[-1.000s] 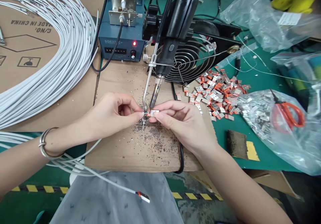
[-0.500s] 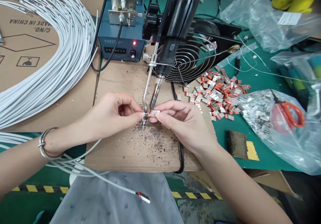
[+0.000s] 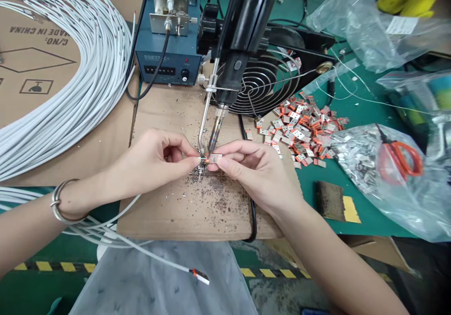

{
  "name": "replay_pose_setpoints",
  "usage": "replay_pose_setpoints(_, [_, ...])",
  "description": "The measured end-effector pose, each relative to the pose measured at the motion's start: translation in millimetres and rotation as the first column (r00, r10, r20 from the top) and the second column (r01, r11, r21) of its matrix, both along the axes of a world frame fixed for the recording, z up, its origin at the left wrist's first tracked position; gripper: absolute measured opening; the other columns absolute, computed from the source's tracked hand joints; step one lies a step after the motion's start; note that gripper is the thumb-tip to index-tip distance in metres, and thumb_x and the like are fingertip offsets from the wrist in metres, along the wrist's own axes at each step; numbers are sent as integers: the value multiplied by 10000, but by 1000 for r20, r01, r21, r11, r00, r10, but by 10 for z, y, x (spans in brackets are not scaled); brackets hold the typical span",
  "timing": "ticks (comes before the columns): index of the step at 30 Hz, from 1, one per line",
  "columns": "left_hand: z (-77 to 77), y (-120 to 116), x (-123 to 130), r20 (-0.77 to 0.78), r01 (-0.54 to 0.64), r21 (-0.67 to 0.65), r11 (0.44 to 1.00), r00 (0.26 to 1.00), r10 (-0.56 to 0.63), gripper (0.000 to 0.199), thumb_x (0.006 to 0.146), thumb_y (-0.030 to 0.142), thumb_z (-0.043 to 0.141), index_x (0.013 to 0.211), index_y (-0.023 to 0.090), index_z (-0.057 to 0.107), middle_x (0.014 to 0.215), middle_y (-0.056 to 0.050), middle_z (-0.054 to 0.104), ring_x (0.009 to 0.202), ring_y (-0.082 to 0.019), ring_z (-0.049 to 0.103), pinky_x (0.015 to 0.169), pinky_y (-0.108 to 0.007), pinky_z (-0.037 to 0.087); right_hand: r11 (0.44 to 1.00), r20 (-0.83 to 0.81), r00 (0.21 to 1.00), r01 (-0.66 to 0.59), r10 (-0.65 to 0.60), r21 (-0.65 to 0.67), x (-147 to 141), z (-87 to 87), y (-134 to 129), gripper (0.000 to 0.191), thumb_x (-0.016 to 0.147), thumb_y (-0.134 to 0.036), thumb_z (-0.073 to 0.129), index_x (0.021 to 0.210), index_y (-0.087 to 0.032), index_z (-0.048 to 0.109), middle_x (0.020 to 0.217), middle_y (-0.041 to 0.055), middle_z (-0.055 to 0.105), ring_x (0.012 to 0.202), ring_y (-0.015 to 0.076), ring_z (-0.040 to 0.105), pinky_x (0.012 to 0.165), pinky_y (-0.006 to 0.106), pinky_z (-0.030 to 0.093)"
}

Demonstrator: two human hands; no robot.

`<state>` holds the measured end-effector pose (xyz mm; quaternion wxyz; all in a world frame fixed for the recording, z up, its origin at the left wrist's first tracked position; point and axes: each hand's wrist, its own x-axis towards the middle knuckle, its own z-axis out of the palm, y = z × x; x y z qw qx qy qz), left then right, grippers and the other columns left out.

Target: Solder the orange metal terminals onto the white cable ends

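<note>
My left hand [image 3: 162,162] pinches the end of a white cable [image 3: 131,206], which trails down from the palm. Between the thumb and fingers of my right hand [image 3: 260,171] is a small metal USB connector [image 3: 216,158] with an orange part. Cable end and connector meet just under the tip of a soldering iron [image 3: 214,136], held in a stand. A thin bent metal feed tube [image 3: 203,129] comes down beside the iron, close to my left fingertips. The exact contact at the tip is too small to tell.
Behind stand a blue control box [image 3: 168,63] and a fan [image 3: 262,82]. Loose connectors [image 3: 303,131] lie to the right, beside a plastic bag [image 3: 366,164] with orange scissors [image 3: 401,160] and a brown sponge [image 3: 330,200]. Bundled white cables [image 3: 102,70] fill the left.
The red light on the blue control box has gone from bright to dim. The whole view has shifted slightly; both hands keep their grips at the iron tip.
</note>
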<state>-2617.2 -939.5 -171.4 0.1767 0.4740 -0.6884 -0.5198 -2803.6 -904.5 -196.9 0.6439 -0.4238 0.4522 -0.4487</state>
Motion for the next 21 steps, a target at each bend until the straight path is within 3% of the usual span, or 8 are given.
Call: replay_pose_setpoints(21, [-4,14,-12,-19,-9,-11,1000,1000,8,126,722,254,617,710,142,675,513,24,549,458,-52,426,403,-150,309,1000,-29,1000,-9,9,-3,-2,-5,6,62,703,-187,719,754,-214,696,667,-24,716,641,86,684,612,147,539])
